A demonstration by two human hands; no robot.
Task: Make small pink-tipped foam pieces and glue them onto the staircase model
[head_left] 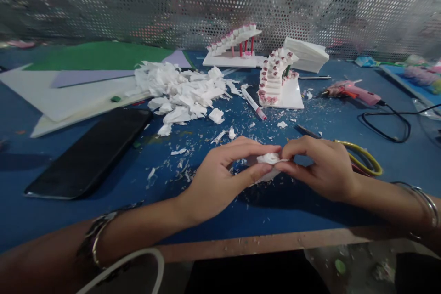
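Paper [269,158], white and bunched up, is held just above the blue table [220,226], near its front edge. The person's left hand [215,177] pinches it between thumb and fingers, and the right hand [322,165] grips its other side with thumb and forefinger. Scissors [306,131] lie just beyond the right hand; a heap of white scraps [186,92] sits farther back, near a marker [254,104].

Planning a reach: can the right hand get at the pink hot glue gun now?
Probably yes: only the scissors appear near the way to the pink hot glue gun, but the right hand is pinching a small white piece.
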